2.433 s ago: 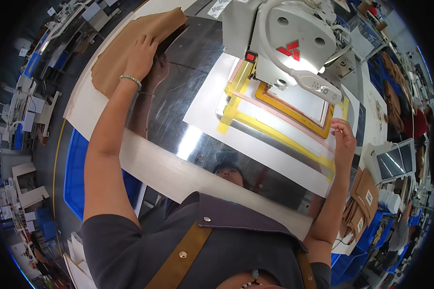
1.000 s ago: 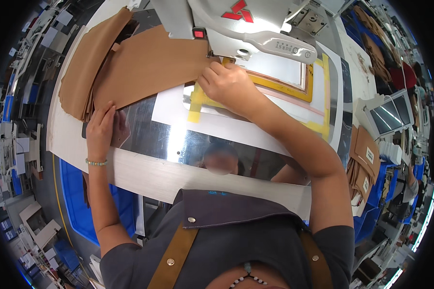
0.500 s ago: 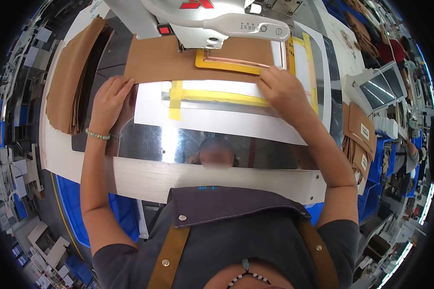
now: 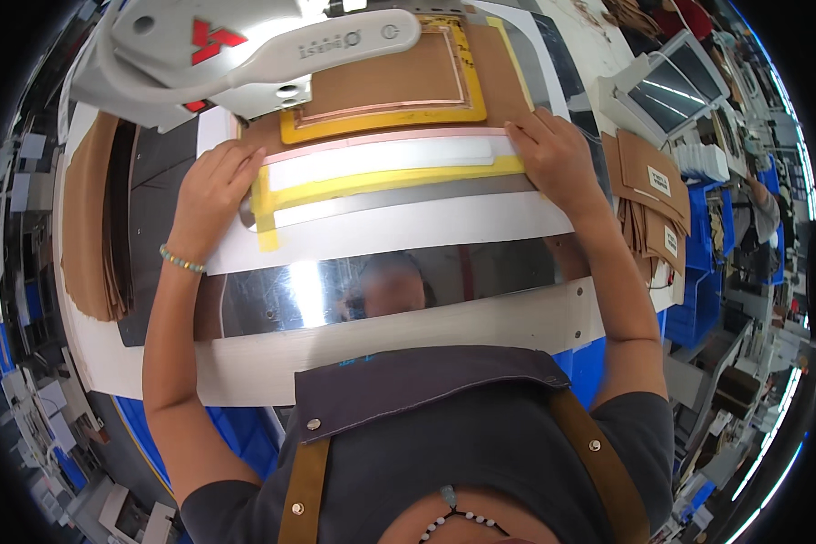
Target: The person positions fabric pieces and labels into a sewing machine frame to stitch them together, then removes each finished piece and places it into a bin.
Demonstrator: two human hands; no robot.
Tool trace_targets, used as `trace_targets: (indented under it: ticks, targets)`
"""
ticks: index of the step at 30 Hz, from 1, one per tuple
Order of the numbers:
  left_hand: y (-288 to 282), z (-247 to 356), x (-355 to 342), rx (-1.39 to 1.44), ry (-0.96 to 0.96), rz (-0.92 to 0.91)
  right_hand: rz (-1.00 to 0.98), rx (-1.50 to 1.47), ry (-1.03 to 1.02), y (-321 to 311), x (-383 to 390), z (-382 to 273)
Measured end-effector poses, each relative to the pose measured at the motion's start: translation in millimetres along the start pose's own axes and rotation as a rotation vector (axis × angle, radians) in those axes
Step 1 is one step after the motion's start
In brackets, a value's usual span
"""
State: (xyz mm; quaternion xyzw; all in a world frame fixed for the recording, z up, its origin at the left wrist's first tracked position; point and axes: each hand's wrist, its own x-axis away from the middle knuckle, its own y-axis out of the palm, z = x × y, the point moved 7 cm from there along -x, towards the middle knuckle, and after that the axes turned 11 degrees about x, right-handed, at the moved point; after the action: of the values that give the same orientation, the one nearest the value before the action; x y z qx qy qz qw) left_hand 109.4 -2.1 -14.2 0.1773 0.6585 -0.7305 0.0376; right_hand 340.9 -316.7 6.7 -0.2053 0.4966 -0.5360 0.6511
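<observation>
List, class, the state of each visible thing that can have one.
Brown panel: spread flat, beneath yellow frame.
Yellow frame: over the panel; clamping unclear.
Left grip: fingers bent at panel's left end.
Right grip: fingers bent at panel's right end.
Yellow tape: stuck down.
Brown stack: layered.
Monitor: tilted, screen dark.

The person wears a dark grey T-shirt with short sleeves. Over it is an apron whose dull purple-grey bib folds outward in a wide flap, with pale stitching along its lower edge and small blue marks at the top. Two brown straps run over the chest, each with a round silvery snap. A dark cord necklace carries round white and black beads and a pale grey-green pendant. The left hand has a bracelet of green and yellowish beads at its wrist.
</observation>
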Motion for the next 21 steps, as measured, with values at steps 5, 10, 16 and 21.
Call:
trace_targets:
  ticks: [5,10,16,21]
  targets:
    - [2,8,13,-0.001,-0.26,-0.002,-0.173,-0.127,0.206,2,16,-1]
    - [14,6,21,0.084,-0.394,-0.065,-0.26,-0.18,0.305,13,39,-3]
    - [9,4,19,0.008,-0.391,-0.033,-0.301,-0.236,0.325,20,40,-2]
    - [3,3,31,-0.031,-0.373,0.033,-0.251,-0.279,0.328,20,34,-4]
